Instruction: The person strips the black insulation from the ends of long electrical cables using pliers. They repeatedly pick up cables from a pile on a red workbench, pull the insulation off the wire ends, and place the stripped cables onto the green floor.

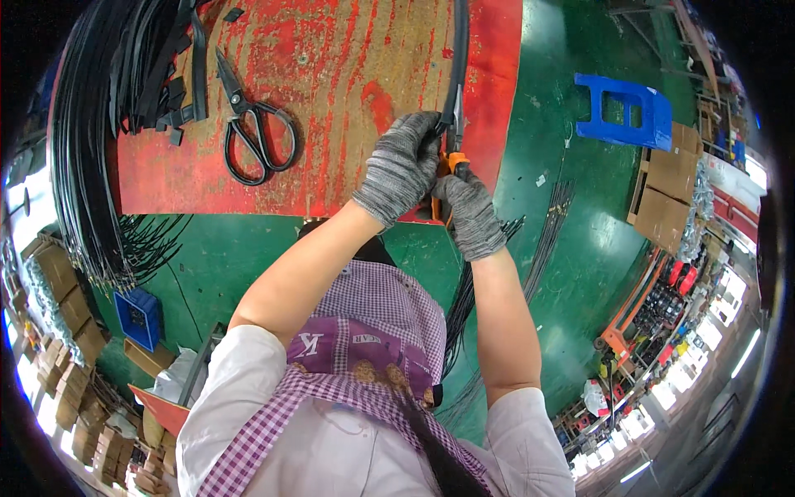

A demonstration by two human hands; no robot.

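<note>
Both my hands wear grey knitted gloves and meet near the front right part of the worn red table (pixel 331 83). My left hand (pixel 402 166) is closed around a black cable or sleeve (pixel 460 50), which runs from its fingertips to the far edge. Close beside it, my right hand (pixel 470 207) grips orange-handled scissors (pixel 455 159); their metal blades point away from me, right against the black length. Part of the handles is hidden by my fingers. Black-handled scissors (pixel 263 137) lie on the table to the left of my hands.
A thick bundle of black cables (pixel 83 149) hangs over the table's left edge, with cut black pieces (pixel 175 91) beside it. More thin cables (pixel 551 219) lie to the right over the green floor. A blue plastic stool (pixel 621 112) and cardboard boxes (pixel 669 182) stand further right.
</note>
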